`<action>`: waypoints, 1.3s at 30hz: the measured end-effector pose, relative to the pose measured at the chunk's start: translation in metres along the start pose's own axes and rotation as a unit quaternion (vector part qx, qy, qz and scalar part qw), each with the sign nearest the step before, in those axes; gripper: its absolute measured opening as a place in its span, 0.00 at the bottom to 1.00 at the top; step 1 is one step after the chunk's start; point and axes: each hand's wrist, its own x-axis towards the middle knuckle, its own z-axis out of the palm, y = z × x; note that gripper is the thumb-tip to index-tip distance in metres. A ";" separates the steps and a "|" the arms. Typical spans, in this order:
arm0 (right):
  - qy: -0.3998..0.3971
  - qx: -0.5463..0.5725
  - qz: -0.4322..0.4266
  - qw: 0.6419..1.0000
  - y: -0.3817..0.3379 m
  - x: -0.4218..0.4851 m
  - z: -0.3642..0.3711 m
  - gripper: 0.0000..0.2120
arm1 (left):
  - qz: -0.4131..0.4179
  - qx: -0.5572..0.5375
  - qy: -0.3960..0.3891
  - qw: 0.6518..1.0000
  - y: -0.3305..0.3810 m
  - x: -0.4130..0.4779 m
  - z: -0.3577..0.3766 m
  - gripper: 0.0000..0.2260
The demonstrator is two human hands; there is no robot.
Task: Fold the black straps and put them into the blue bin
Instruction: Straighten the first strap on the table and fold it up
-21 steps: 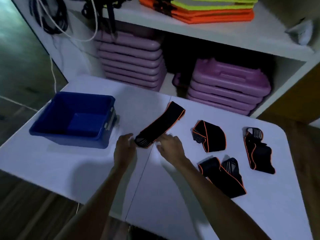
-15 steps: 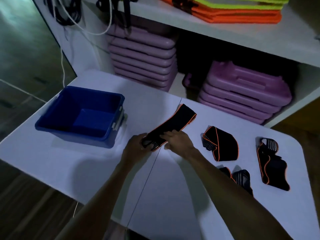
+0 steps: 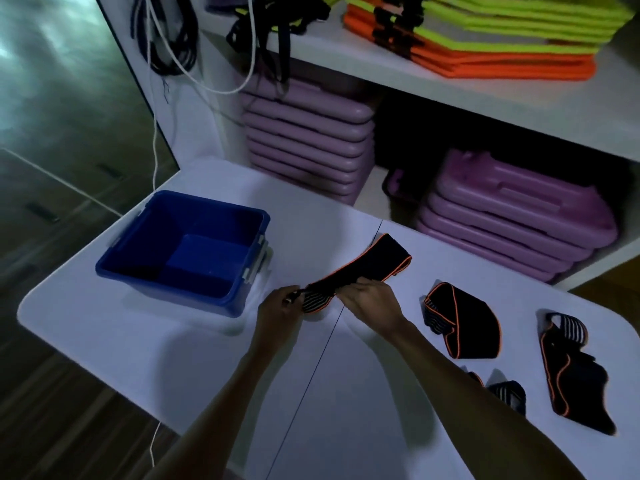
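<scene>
Pinches the striped near end of the long black strap with the left hand; clamps its middle under the curled fingers of the right hand. Keeps the strap low over the white table, just right of the blue bin, far end resting on the tabletop. Looks like the very start of folding: shows nothing inside the bin. Leaves three more to do, well to the right: a bundled strap, an edge strap and a third strap. Hides part of that third strap behind the right forearm. Blurs the left fingertips in dim light, so cannot tell their exact hold.
</scene>
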 end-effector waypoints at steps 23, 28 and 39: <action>0.229 0.553 0.244 0.763 -0.019 0.086 -0.311 0.06 | 0.258 -0.193 -0.012 0.947 0.224 -0.020 -0.031 0.11; 0.265 0.535 0.263 0.758 -0.020 0.093 -0.338 0.07 | 0.205 -0.136 -0.059 0.967 0.201 -0.032 -0.015 0.04; 0.230 0.507 0.379 0.739 -0.005 0.072 -0.265 0.08 | 0.106 -0.050 -0.162 0.980 0.098 -0.094 0.000 0.10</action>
